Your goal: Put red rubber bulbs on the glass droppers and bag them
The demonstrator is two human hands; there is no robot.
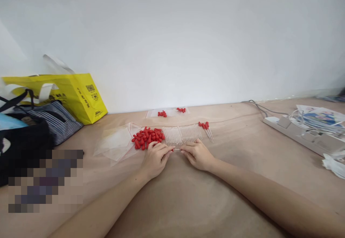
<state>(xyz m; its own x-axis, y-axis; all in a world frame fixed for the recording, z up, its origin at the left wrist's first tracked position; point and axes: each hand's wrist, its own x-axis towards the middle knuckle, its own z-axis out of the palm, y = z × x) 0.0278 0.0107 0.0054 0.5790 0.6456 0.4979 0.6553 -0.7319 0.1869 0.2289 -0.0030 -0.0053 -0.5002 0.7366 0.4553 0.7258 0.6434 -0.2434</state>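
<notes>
My left hand (pixel 157 158) pinches a red rubber dropper bulb (pixel 172 149), mostly hidden by the fingers. Opposite it, my right hand (pixel 198 154) grips a thin clear dropper tube (pixel 177 149), whose end meets the bulb between my fingertips. How far the tube sits inside the bulb cannot be seen. Just beyond my left hand lies a heap of loose red bulbs (pixel 147 137). Clear tubes (pixel 182 134) lie side by side in a row beyond both hands. To the right of that row rest several droppers (pixel 207 129) with red bulbs on their tops.
Clear zip bags (pixel 118 143) lie left of the heap. Near the wall, another bag (pixel 172 112) has red-topped pieces. A yellow bag (pixel 81 96), a striped pouch (pixel 58 119) and a black bag (pixel 27 141) stand left. A power strip (pixel 293 134) with cables lies right.
</notes>
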